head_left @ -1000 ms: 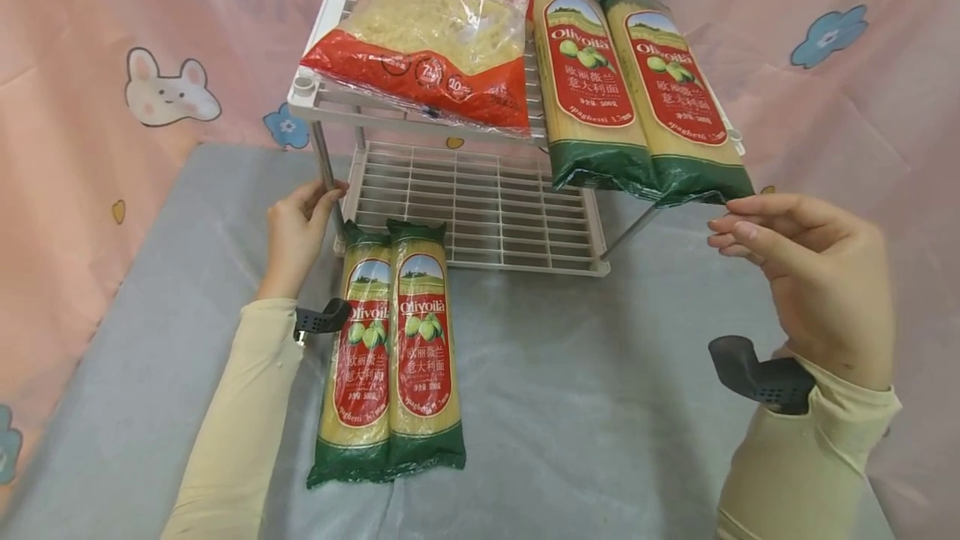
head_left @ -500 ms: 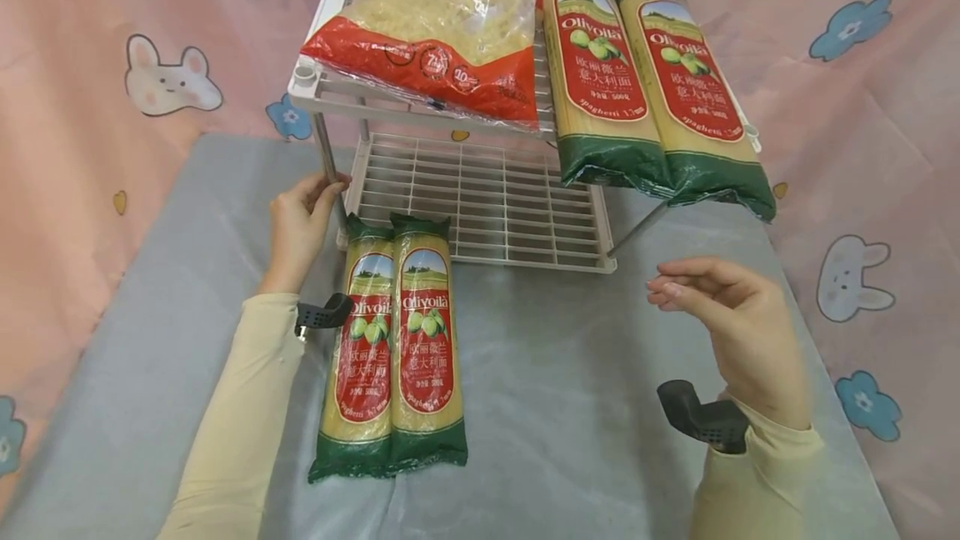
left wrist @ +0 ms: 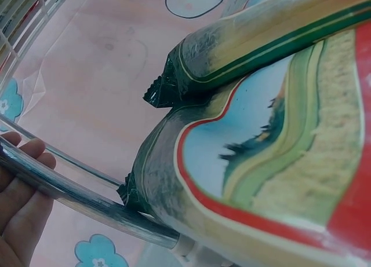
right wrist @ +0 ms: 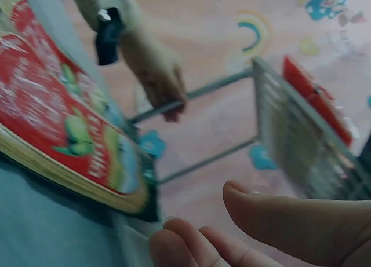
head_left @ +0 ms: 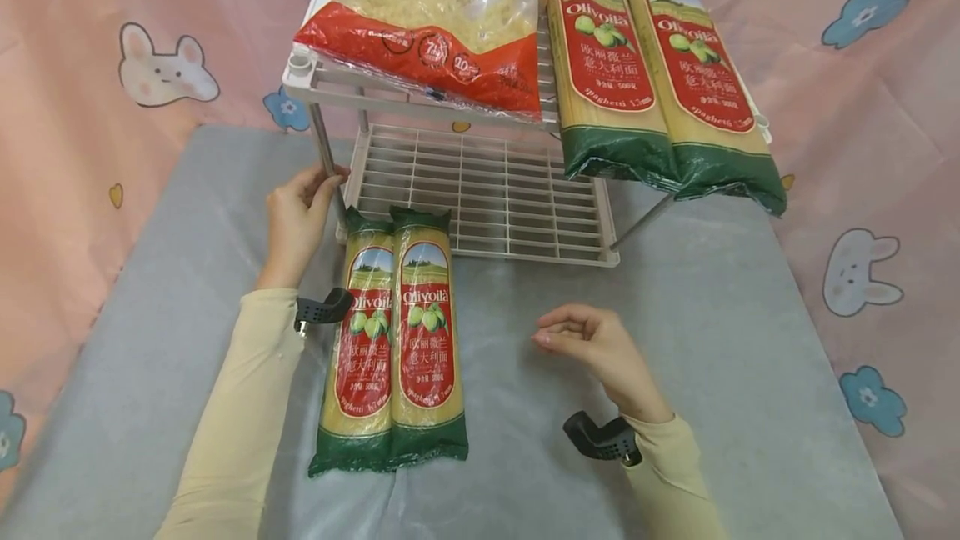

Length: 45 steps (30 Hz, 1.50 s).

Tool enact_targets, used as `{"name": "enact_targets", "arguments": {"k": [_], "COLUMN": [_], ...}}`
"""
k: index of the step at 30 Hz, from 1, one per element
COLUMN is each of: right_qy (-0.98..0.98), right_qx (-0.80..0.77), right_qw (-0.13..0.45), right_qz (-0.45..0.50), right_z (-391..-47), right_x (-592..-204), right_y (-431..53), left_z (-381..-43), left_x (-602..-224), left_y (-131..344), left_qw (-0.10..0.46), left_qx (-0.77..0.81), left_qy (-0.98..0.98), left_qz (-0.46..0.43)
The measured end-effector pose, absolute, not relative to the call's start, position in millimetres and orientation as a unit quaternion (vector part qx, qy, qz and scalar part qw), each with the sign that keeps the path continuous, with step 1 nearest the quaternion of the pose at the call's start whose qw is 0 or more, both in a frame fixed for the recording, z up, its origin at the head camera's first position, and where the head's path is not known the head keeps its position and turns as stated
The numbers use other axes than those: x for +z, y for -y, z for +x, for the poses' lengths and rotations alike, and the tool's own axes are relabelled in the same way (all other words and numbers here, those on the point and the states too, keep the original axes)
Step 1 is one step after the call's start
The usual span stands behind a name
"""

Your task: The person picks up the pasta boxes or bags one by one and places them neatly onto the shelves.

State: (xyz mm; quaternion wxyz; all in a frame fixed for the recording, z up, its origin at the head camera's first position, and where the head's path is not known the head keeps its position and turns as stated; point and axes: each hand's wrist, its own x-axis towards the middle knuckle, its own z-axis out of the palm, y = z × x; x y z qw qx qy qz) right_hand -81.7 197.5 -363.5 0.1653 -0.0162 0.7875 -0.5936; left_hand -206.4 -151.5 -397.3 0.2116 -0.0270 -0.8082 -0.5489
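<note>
My left hand point(head_left: 295, 219) grips the front left metal post point(head_left: 321, 140) of a white two-tier rack point(head_left: 480, 258); its fingers wrap behind the post point(left wrist: 87, 197) in the left wrist view. Just beside that arm, two spaghetti packs point(head_left: 427, 340) lie side by side on the cloth, their top ends at the rack's lower front edge. My right hand point(head_left: 600, 348) is in the air over the cloth to the right of these packs, fingers loosely bent and holding nothing. In the right wrist view its thumb point(right wrist: 290, 220) and fingertips stand apart.
On the rack's upper shelf lie a red bag of pale noodles point(head_left: 450, 23) and, to its right, two more spaghetti packs point(head_left: 675, 65) jutting over the front edge. A grey cloth point(head_left: 517, 473) covers the table. Behind hangs a pink patterned curtain point(head_left: 247, 7).
My right hand has left the lower corner of the upper right spaghetti pack and moved down and left toward the packs on the cloth. The left hand stays on the post.
</note>
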Motion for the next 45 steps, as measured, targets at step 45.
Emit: {"name": "enact_targets", "arguments": {"k": [45], "right_qy": [-0.761], "right_qx": [-0.584], "right_qw": [0.282], "right_qz": [-0.023], "right_z": [-60.8], "right_x": [-444.8], "right_y": [-135.0], "left_z": [-207.4], "left_x": [-397.6], "left_y": [151.0], "left_qw": [0.207], "left_qx": [-0.555], "left_qy": [0.806], "left_qz": [-0.016]}}
